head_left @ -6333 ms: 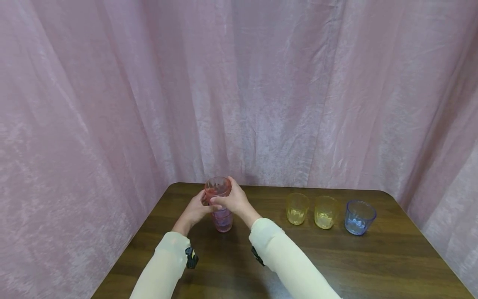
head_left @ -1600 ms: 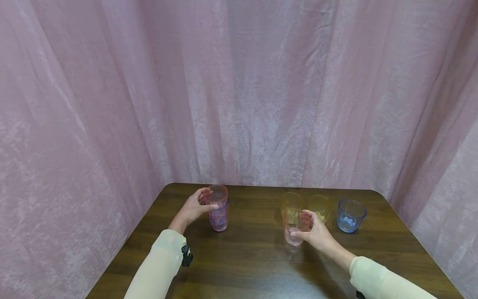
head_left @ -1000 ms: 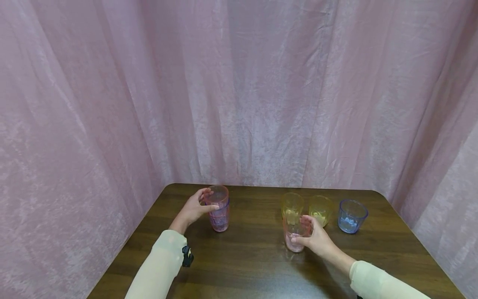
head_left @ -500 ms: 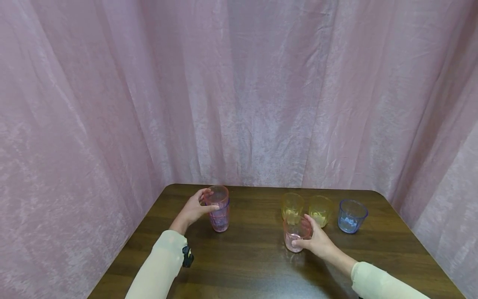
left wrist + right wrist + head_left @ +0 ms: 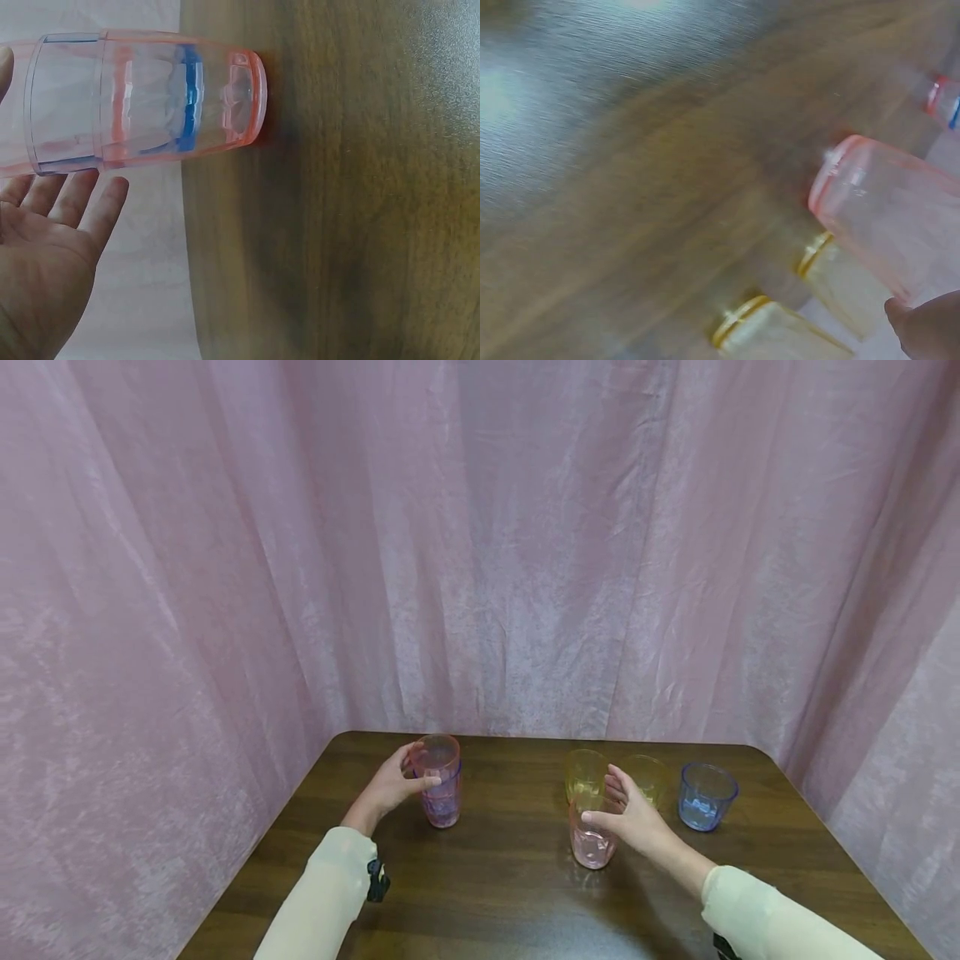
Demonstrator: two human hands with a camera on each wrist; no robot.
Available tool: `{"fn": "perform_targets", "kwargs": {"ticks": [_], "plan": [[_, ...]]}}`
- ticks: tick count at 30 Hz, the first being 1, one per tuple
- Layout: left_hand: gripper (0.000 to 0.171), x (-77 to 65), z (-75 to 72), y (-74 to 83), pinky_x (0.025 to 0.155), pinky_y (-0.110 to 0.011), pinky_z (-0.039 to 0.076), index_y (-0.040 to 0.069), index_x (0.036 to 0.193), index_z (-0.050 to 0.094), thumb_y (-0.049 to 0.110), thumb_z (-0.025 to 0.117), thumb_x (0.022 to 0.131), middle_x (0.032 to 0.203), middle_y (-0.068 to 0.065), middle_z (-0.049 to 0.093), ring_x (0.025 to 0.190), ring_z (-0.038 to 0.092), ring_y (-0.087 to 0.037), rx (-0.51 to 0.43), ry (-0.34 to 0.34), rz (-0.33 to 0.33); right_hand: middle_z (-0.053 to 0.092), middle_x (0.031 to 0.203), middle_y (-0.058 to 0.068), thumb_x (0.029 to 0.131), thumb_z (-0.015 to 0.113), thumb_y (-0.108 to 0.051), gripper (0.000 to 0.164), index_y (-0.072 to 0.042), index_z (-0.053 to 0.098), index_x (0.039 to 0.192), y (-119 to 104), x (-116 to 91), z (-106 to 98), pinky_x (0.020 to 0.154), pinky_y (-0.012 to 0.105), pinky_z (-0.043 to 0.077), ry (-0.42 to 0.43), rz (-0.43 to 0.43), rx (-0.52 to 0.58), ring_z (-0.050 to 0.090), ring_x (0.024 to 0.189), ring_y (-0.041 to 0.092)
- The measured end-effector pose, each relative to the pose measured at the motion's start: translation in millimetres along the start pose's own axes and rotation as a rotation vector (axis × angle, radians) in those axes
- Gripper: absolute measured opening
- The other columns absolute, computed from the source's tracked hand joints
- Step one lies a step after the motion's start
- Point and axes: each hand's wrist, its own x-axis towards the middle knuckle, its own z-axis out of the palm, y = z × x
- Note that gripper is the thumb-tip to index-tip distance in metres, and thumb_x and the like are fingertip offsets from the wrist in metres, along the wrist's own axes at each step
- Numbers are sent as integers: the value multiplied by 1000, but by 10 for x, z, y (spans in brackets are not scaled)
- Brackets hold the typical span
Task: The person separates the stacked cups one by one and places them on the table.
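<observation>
On the left of the table stands a stack of nested clear cups point(image 5: 442, 806), pink at the bottom, a blue one point(image 5: 67, 97) in the middle and pink on top. My left hand point(image 5: 393, 785) holds the top pink cup, thumb in front and fingers behind. A separate pink cup point(image 5: 590, 847) stands upright farther right, in front of a yellow cup. Close beside its rim is my right hand point(image 5: 641, 825), fingers extended and thumb apart from them. The right wrist view shows this pink cup point(image 5: 877, 195) with only the fingertip end of my hand at the corner.
Behind the pink cup stand two yellow cups, the left one point(image 5: 587, 768) partly overlapped by it and the right one point(image 5: 648, 777) by my hand. A blue cup point(image 5: 707, 797) is at their right. A pink curtain point(image 5: 525, 568) hangs behind the wooden table point(image 5: 502, 877).
My right hand has carried the pink cup from the stack to the right and stood it before the yellow cups. Its fingers have since loosened and risen. My left hand stays at the stack.
</observation>
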Motion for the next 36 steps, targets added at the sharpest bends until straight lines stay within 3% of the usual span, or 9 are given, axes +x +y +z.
{"fn": "perform_targets", "kwargs": {"ticks": [5,11,17,30,36], "plan": [[91,-19,28,-45,111,-56,33,4,151,34,30,85,80,152,-21,40,141,34,-40,28,0,-34,23,158,27,84,81,-24,104,1,11,156,-118,61,-4,114,58,24,11,3,-16,22,143,47],[86,-33,80,-95,110,-57,34,4,147,43,28,87,77,142,-19,52,136,42,-38,44,-9,-11,24,158,25,86,80,-24,99,-1,14,156,-260,142,32,117,54,21,13,-14,0,22,145,44],[84,-35,116,-123,111,-57,32,6,145,45,26,88,76,138,-16,55,135,43,-37,40,-8,-1,23,160,21,86,80,-26,100,-2,13,157,-489,216,159,119,49,19,-25,-58,40,20,147,39],[83,-14,131,-177,110,-57,33,6,145,44,24,88,76,137,-16,57,131,48,-37,41,-3,19,29,159,14,81,84,-24,100,-2,21,156,-881,472,888,118,48,22,-66,-67,155,27,146,33],[84,-14,125,-177,107,-58,37,7,146,43,27,87,77,137,-17,56,130,48,-38,64,-10,14,30,158,16,80,85,-28,100,-3,24,155,-890,573,1250,115,51,28,-83,-48,190,29,145,34]]}}
